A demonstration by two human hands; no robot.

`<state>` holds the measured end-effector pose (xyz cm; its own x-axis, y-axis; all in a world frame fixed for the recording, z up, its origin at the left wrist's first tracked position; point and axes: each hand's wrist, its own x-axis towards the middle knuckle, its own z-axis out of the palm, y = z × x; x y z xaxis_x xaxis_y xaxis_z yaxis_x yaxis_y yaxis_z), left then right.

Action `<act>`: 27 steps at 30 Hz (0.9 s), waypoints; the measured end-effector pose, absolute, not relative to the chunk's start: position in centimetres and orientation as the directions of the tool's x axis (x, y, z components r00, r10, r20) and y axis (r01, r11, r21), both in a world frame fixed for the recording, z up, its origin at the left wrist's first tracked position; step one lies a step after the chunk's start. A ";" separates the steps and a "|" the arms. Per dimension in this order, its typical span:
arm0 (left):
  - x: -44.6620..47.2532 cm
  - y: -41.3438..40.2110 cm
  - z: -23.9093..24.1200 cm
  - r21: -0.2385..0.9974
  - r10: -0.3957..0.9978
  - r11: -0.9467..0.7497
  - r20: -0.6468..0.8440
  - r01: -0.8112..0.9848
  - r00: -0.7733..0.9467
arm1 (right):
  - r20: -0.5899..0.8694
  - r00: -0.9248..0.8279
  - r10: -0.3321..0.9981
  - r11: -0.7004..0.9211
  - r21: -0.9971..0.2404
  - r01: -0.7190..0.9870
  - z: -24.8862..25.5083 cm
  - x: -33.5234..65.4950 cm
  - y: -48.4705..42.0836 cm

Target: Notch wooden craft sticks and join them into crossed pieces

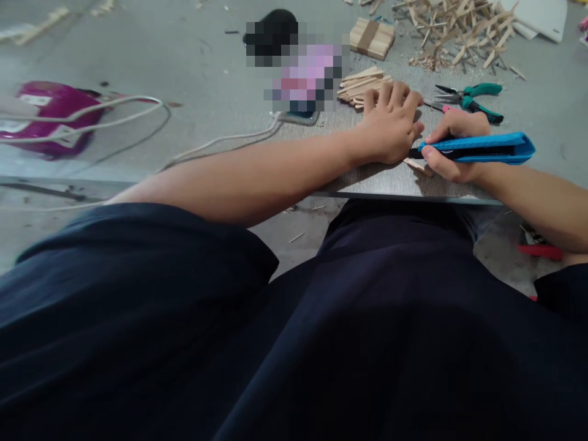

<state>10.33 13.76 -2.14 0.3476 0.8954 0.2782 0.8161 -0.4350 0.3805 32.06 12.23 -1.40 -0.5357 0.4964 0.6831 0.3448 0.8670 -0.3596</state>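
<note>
My left hand (390, 125) rests on the grey table (220, 92) with its fingers curled down, pressing on a small wooden stick (418, 165) that shows just under it. My right hand (452, 150) is closed around a blue utility knife (482, 149), whose tip points left toward the fingers of the left hand. The stick's far part is hidden beneath the left hand. A loose pile of flat wooden sticks (362, 82) lies just behind the left hand.
Teal-handled pliers (473, 101) lie behind the right hand. A banded bundle of sticks (372, 38) and a heap of glued sticks (459, 27) sit at the back. A magenta object (50, 116) with white cables (138, 113) is at the left. My dark-clothed legs fill the foreground.
</note>
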 end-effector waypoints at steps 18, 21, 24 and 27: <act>10.5 14.1 -2.4 0.396 0.898 -0.434 0.264 0.809 0.352 | 0.531 -0.587 0.611 0.790 -0.449 0.417 0.0 31.9 11.1; 10.7 13.7 -2.1 0.342 0.904 -0.419 0.249 0.841 0.349 | 0.534 -0.598 0.598 0.798 -0.465 0.382 -0.1 32.0 11.2; 10.8 13.1 -1.6 0.307 0.905 -0.416 0.234 0.856 0.356 | 0.512 -0.599 0.615 0.782 -0.490 0.384 -0.4 31.9 11.3; 10.8 13.0 -1.6 0.316 0.905 -0.415 0.234 0.853 0.354 | 0.519 -0.595 0.614 0.784 -0.489 0.382 -0.3 31.8 11.2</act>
